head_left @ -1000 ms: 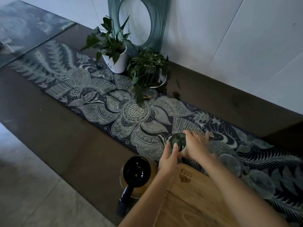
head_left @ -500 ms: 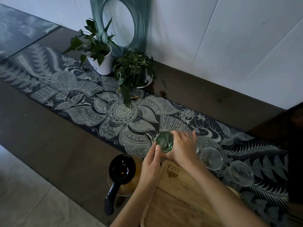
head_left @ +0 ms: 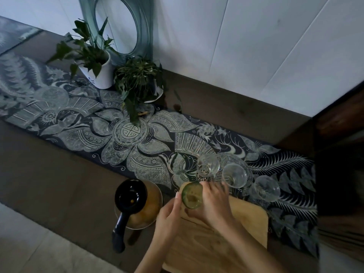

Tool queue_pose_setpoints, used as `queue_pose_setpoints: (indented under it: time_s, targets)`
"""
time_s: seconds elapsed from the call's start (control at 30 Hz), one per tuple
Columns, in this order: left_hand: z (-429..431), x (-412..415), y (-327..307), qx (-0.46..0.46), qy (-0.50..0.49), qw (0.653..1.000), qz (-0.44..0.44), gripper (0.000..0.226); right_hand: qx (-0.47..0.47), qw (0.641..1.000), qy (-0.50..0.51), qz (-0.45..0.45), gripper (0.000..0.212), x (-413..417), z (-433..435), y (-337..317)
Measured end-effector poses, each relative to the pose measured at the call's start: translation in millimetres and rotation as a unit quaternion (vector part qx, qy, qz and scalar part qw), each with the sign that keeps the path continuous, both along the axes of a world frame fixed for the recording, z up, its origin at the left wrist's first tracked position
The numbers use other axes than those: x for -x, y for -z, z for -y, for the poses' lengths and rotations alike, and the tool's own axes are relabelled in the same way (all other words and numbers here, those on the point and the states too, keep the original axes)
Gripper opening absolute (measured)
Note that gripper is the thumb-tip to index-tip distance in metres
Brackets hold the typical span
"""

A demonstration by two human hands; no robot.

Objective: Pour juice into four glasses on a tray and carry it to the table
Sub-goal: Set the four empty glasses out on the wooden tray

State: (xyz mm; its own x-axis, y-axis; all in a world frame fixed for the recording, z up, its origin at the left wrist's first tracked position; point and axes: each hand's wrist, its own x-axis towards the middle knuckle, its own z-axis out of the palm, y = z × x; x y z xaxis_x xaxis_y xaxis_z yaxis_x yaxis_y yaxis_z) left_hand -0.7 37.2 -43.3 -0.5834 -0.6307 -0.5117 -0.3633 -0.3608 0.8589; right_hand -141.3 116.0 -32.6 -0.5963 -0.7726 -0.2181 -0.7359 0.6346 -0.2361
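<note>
Green-tinted glass (head_left: 192, 196) stands upright between my hands, mouth up toward the camera, its long axis vertical, at the far left corner of the wooden tray (head_left: 248, 217). My left hand (head_left: 167, 215) curls against its left side with the thumb beside the rim; my right hand (head_left: 213, 201) wraps it from the right. Both grip it. Three clear glasses (head_left: 207, 167) (head_left: 234, 175) (head_left: 265, 189) stand upright in a row on the patterned runner (head_left: 137, 142), just beyond the tray. Left of the tray sits the jug (head_left: 137, 203) of amber juice, its dark handle pointing toward me.
</note>
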Motion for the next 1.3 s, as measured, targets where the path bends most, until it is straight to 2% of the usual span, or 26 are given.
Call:
queue_pose_setpoints:
  time_s: [0.27, 0.43, 0.5, 0.6, 0.73, 0.8, 0.9, 1.0, 1.13, 1.3]
  targets:
    - [-5.3, -2.7, 1.8, 0.011, 0.002, 1.0, 0.018, 0.048, 0.004, 1.0, 0.002, 0.017, 0.099, -6.8, -7.1, 0.2]
    - [-2.0, -3.3, 6.4, 0.046, 0.004, 0.997, 0.056, 0.053, -0.012, 1.0, -0.002, 0.001, 0.106, -10.4, -11.8, 5.6]
    - [-0.4, -2.7, 8.0, 0.081, 0.005, 0.993, 0.086, 0.06, 0.01, 1.0, 0.004, 0.0, 0.108, -13.0, -14.2, 8.6]
    - [4.2, 3.9, 8.1, 0.127, 0.012, 0.986, 0.105, 0.055, 0.066, 0.997, 0.03, 0.01, 0.108, -8.0, -13.3, 8.1]
    - [19.2, 35.5, 2.0, 0.12, 0.024, 0.99, 0.077, 0.048, 0.133, 0.99, 0.042, -0.015, 0.094, 32.4, -1.7, 2.4]
    - [28.3, 58.7, -1.8, 0.097, 0.031, 0.992, 0.073, 0.051, 0.115, 0.991, 0.053, -0.046, 0.097, 60.0, 5.7, 0.4]
    - [38.1, 90.1, -0.6, 0.061, 0.052, 0.993, 0.084, 0.077, 0.021, 0.997, 0.055, -0.052, 0.123, 91.3, 14.5, 3.0]
    - [42.2, 110.3, 0.4, 0.039, 0.058, 0.992, 0.108, 0.089, -0.039, 0.998, 0.04, -0.039, 0.139, 108.9, 19.2, 13.4]
    - [41.4, 121.6, 3.3, 0.002, 0.067, 0.987, 0.143, 0.099, -0.055, 0.997, 0.04, -0.021, 0.135, 119.6, 25.4, 20.0]
    - [39.9, 123.7, 5.9, -0.003, 0.072, 0.988, 0.137, 0.096, -0.038, 0.999, 0.021, -0.007, 0.126, 117.2, 26.4, 23.8]
